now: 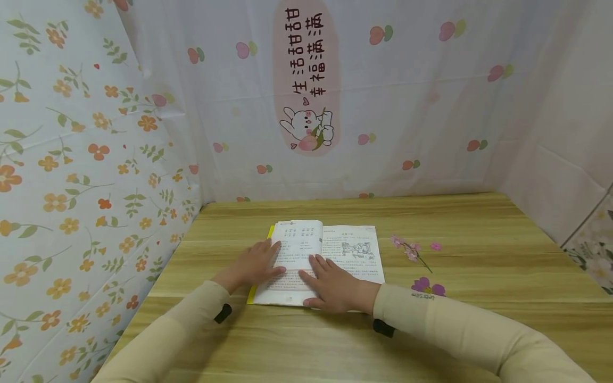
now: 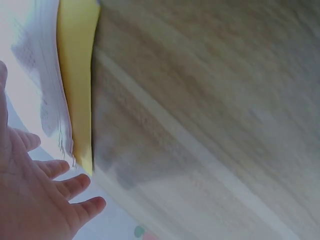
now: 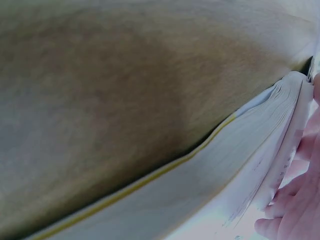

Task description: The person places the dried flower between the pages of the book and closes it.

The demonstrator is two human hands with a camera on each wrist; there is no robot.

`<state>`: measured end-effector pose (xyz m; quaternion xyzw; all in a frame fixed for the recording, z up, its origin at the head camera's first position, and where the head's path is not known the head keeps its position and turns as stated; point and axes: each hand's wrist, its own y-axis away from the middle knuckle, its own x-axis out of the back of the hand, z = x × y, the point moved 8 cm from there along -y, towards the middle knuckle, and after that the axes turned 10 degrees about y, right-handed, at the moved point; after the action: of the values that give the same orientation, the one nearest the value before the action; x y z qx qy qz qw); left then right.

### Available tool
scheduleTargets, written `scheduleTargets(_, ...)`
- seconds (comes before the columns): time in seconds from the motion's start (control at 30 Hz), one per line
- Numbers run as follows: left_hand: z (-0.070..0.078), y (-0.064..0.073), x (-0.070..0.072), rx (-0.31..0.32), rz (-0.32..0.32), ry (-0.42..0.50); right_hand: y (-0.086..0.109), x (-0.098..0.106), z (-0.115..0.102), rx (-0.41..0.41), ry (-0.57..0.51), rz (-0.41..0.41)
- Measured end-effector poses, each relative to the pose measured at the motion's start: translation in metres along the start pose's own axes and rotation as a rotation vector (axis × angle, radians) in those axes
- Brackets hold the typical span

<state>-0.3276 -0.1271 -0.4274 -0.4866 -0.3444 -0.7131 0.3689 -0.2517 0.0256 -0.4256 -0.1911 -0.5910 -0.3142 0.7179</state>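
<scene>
A book [image 1: 299, 243] lies spread on the wooden table, both pages printed with text and the right one also bearing a line drawing. Its yellow cover [image 2: 80, 85] peeks out beyond the left page edges. My left hand [image 1: 257, 263] rests at the book's left edge, thumb over the left page; in the left wrist view its fingers are spread apart beside the page stack. My right hand [image 1: 337, 287] lies on the lower pages by the spine with straight fingers. From the right wrist view, that hand [image 3: 300, 200] is partly cut off by the frame, alongside the thick page block [image 3: 240, 150].
Right of the book on the table [image 1: 479, 239] lie a pink flower sprig [image 1: 412, 251], a loose pink blossom [image 1: 436, 247] and a purple flower [image 1: 428, 286]. Floral cloth [image 1: 81, 175] hangs on the left, and a printed curtain [image 1: 407, 106] stands behind the table.
</scene>
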Motion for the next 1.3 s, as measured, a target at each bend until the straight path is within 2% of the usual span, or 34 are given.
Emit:
scheduleTargets(0.13, 0.001, -0.002, -0.006, 0.012, -0.025, -0.038, -0.001, 0.002, -0.001, 0.023, 0.072, 0.032)
scheduleTargets(0.3, -0.002, -0.003, -0.012, 0.024, -0.041, -0.028, -0.001, 0.005, 0.0, 0.039, 0.1, 0.058)
scheduleTargets(0.5, -0.006, -0.004, -0.016, 0.021, -0.034, -0.042, -0.002, 0.006, 0.0, 0.035, 0.114, 0.059)
scheduleTargets(0.67, -0.004, -0.003, -0.014, 0.01, -0.023, -0.039, -0.002, 0.007, 0.002, 0.015, 0.125, 0.047)
scheduleTargets(0.83, -0.002, -0.002, -0.014, 0.009, -0.017, -0.04, 0.001, 0.007, 0.003, 0.004, 0.093, 0.046)
scheduleTargets(1.0, 0.0, -0.001, -0.012, 0.004, -0.011, -0.037, 0.011, 0.012, 0.01, -0.002, 0.01, 0.085)
scheduleTargets(1.13, 0.0, -0.001, -0.011, -0.002, -0.01, -0.031, 0.021, 0.017, 0.022, -0.029, -0.043, 0.128)
scheduleTargets(1.3, 0.0, 0.0, -0.01, 0.004, -0.022, -0.005, 0.038, 0.027, 0.044, -0.065, -0.117, 0.22)
